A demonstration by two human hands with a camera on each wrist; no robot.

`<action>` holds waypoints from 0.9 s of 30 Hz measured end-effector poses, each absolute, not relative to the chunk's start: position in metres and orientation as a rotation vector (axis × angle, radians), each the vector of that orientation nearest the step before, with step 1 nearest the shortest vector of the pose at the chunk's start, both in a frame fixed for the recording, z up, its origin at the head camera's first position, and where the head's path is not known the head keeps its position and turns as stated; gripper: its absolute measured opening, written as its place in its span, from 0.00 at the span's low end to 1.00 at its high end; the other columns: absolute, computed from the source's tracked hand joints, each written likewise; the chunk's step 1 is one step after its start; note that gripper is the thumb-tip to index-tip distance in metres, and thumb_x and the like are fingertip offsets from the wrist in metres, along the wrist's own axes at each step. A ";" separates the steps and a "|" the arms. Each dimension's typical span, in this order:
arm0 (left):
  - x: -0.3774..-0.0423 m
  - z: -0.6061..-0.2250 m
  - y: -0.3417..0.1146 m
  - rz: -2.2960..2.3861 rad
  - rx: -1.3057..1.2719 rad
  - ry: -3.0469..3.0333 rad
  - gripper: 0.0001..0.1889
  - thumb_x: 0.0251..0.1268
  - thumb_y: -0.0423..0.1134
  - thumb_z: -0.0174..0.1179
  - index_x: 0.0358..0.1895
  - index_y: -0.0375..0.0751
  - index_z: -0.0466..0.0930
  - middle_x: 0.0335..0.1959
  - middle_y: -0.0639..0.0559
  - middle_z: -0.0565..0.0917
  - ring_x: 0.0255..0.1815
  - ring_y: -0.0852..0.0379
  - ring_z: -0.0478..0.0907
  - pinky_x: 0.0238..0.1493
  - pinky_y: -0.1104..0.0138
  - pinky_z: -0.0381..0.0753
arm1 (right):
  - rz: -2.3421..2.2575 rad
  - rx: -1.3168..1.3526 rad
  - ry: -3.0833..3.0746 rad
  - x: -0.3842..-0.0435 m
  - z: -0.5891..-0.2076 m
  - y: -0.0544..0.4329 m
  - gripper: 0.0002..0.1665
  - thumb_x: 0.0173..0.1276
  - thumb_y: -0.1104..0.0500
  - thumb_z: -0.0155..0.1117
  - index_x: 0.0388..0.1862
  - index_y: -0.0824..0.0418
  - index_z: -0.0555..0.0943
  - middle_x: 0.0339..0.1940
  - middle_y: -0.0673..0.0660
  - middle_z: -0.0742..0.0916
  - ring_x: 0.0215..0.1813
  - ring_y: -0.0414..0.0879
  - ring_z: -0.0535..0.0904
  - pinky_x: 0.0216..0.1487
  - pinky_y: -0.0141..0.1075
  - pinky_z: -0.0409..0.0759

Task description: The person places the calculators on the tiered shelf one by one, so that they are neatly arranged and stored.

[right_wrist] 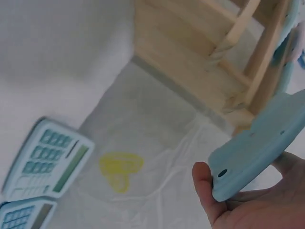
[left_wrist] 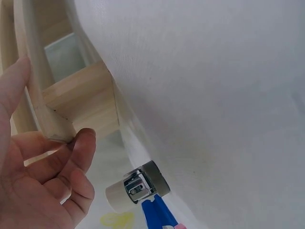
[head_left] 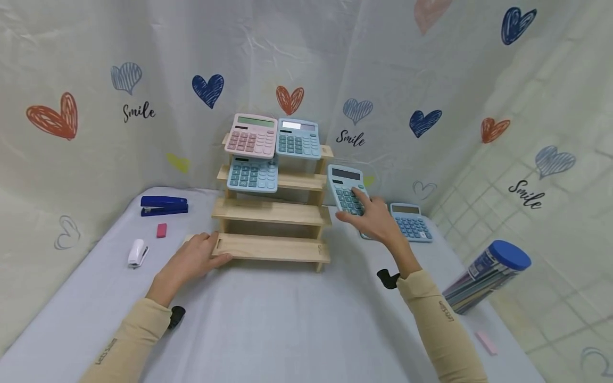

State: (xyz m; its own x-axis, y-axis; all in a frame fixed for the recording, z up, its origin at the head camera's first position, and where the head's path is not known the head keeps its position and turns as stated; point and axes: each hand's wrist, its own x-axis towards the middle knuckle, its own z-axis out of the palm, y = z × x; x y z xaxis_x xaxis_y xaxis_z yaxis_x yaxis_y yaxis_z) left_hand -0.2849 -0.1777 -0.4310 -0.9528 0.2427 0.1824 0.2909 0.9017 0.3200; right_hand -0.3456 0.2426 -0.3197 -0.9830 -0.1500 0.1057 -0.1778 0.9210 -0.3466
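A four-tier wooden rack (head_left: 273, 211) stands on the white-covered table. My left hand (head_left: 193, 256) grips the left end of its bottom tier, the thumb on the front and the fingers at the end, as the left wrist view shows. My right hand (head_left: 378, 219) holds a light blue calculator (head_left: 346, 174) raised off the table, just right of the rack. The right wrist view shows this calculator's back (right_wrist: 259, 143). On the rack's top tier sit a pink calculator (head_left: 251, 135) and a blue calculator (head_left: 298, 139). Another blue calculator (head_left: 252, 174) rests at the left of the tier below.
Right of the rack lies a blue calculator (head_left: 411, 223), beside a lighter one (right_wrist: 47, 160) mostly hidden in the head view. A blue-lidded jar (head_left: 486, 276) and pink block (head_left: 486, 343) are at right; a blue stapler (head_left: 164, 205), red block (head_left: 161, 230) and small white stapler (head_left: 137, 253) at left.
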 end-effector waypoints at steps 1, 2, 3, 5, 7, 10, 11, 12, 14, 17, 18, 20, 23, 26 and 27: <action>-0.285 -0.431 -0.178 -0.520 -0.414 -2.928 0.41 0.68 0.56 0.62 0.67 0.20 0.66 0.56 0.25 0.79 0.55 0.33 0.80 0.58 0.43 0.79 | 0.538 0.283 -3.001 -0.344 -0.318 0.237 0.59 0.61 0.23 0.56 0.84 0.45 0.49 0.76 0.74 0.60 0.67 0.68 0.66 0.61 0.64 0.71; -0.285 -0.431 -0.178 -0.521 -0.418 -2.927 0.41 0.68 0.56 0.62 0.67 0.20 0.67 0.55 0.25 0.79 0.54 0.33 0.80 0.57 0.43 0.79 | 0.515 0.314 -2.996 -0.342 -0.316 0.231 0.59 0.61 0.23 0.56 0.83 0.45 0.50 0.76 0.74 0.61 0.66 0.66 0.66 0.60 0.62 0.71; -0.285 -0.431 -0.178 -0.520 -0.422 -2.924 0.41 0.68 0.56 0.62 0.67 0.20 0.67 0.55 0.25 0.80 0.53 0.33 0.80 0.57 0.43 0.79 | 0.491 0.354 -2.988 -0.342 -0.315 0.225 0.58 0.61 0.24 0.57 0.83 0.46 0.51 0.75 0.74 0.62 0.65 0.64 0.66 0.59 0.59 0.70; -0.285 -0.431 -0.178 -0.522 -0.424 -2.921 0.40 0.68 0.56 0.63 0.66 0.21 0.68 0.54 0.26 0.80 0.53 0.33 0.80 0.56 0.43 0.79 | 0.433 0.425 -2.968 -0.341 -0.312 0.211 0.57 0.61 0.25 0.57 0.82 0.47 0.54 0.73 0.74 0.64 0.63 0.63 0.66 0.58 0.57 0.69; -0.285 -0.431 -0.178 -0.525 -0.428 -2.918 0.40 0.68 0.57 0.63 0.66 0.21 0.68 0.54 0.26 0.80 0.53 0.33 0.80 0.56 0.43 0.79 | 0.379 0.473 -2.947 -0.343 -0.309 0.197 0.56 0.61 0.25 0.57 0.81 0.49 0.57 0.72 0.74 0.65 0.64 0.64 0.65 0.60 0.57 0.68; -0.285 -0.431 -0.178 -0.527 -0.422 -2.921 0.40 0.68 0.57 0.62 0.66 0.21 0.68 0.54 0.26 0.80 0.53 0.33 0.80 0.57 0.43 0.79 | 0.323 0.494 -2.933 -0.348 -0.307 0.179 0.56 0.60 0.24 0.56 0.80 0.49 0.60 0.72 0.76 0.65 0.67 0.67 0.63 0.64 0.60 0.66; -0.284 -0.431 -0.178 -0.525 -0.422 -2.925 0.41 0.68 0.57 0.62 0.67 0.21 0.67 0.54 0.26 0.80 0.53 0.33 0.80 0.57 0.43 0.79 | 0.315 0.491 -2.928 -0.351 -0.307 0.174 0.56 0.60 0.23 0.56 0.80 0.49 0.60 0.72 0.76 0.64 0.68 0.67 0.62 0.65 0.60 0.65; -0.284 -0.431 -0.178 -0.524 -0.419 -2.930 0.41 0.68 0.57 0.62 0.67 0.21 0.67 0.54 0.25 0.80 0.53 0.33 0.80 0.57 0.43 0.79 | 0.303 0.482 -2.925 -0.354 -0.307 0.169 0.56 0.60 0.22 0.55 0.80 0.48 0.60 0.71 0.77 0.64 0.68 0.67 0.62 0.65 0.59 0.65; -0.284 -0.430 -0.178 -0.526 -0.410 -2.942 0.41 0.69 0.57 0.61 0.67 0.21 0.67 0.55 0.25 0.79 0.54 0.33 0.79 0.57 0.42 0.79 | 0.288 0.455 -2.920 -0.360 -0.308 0.159 0.57 0.59 0.20 0.54 0.80 0.47 0.60 0.72 0.77 0.64 0.67 0.66 0.61 0.66 0.58 0.65; -0.283 -0.430 -0.178 -0.527 -0.401 -2.952 0.41 0.69 0.57 0.61 0.68 0.21 0.66 0.55 0.25 0.79 0.54 0.33 0.79 0.57 0.42 0.79 | 0.239 0.390 -2.895 -0.366 -0.312 0.145 0.57 0.58 0.17 0.52 0.80 0.44 0.60 0.69 0.76 0.67 0.63 0.65 0.62 0.65 0.57 0.64; -0.283 -0.430 -0.178 -0.528 -0.400 -2.951 0.41 0.69 0.57 0.61 0.68 0.21 0.66 0.56 0.25 0.79 0.54 0.33 0.79 0.57 0.42 0.79 | 0.219 0.361 -2.891 -0.368 -0.313 0.140 0.58 0.57 0.15 0.50 0.81 0.43 0.60 0.69 0.77 0.67 0.63 0.65 0.62 0.66 0.57 0.63; -0.283 -0.431 -0.178 -0.526 -0.403 -2.948 0.41 0.69 0.57 0.61 0.68 0.21 0.66 0.56 0.25 0.79 0.54 0.34 0.79 0.57 0.42 0.79 | 0.185 0.295 -2.888 -0.373 -0.316 0.131 0.60 0.55 0.13 0.48 0.81 0.42 0.58 0.70 0.76 0.67 0.65 0.65 0.61 0.68 0.58 0.62; -0.284 -0.432 -0.178 -0.523 -0.402 -2.948 0.41 0.69 0.57 0.61 0.68 0.21 0.66 0.56 0.25 0.79 0.55 0.33 0.79 0.58 0.42 0.79 | 0.171 0.213 -2.898 -0.382 -0.320 0.118 0.63 0.54 0.11 0.44 0.82 0.42 0.55 0.72 0.77 0.64 0.70 0.68 0.59 0.72 0.60 0.59; -0.284 -0.432 -0.177 -0.528 -0.400 -2.953 0.41 0.69 0.57 0.61 0.68 0.21 0.66 0.57 0.25 0.78 0.56 0.33 0.79 0.59 0.42 0.78 | 0.194 0.155 -2.893 -0.391 -0.323 0.109 0.64 0.53 0.10 0.41 0.83 0.42 0.53 0.75 0.76 0.61 0.74 0.69 0.57 0.73 0.60 0.57; -0.284 -0.431 -0.177 -0.529 -0.401 -2.955 0.41 0.69 0.57 0.61 0.68 0.21 0.66 0.58 0.25 0.78 0.56 0.33 0.79 0.60 0.43 0.78 | 0.196 0.141 -2.889 -0.394 -0.323 0.107 0.64 0.53 0.09 0.40 0.83 0.42 0.53 0.75 0.76 0.61 0.74 0.69 0.56 0.73 0.59 0.57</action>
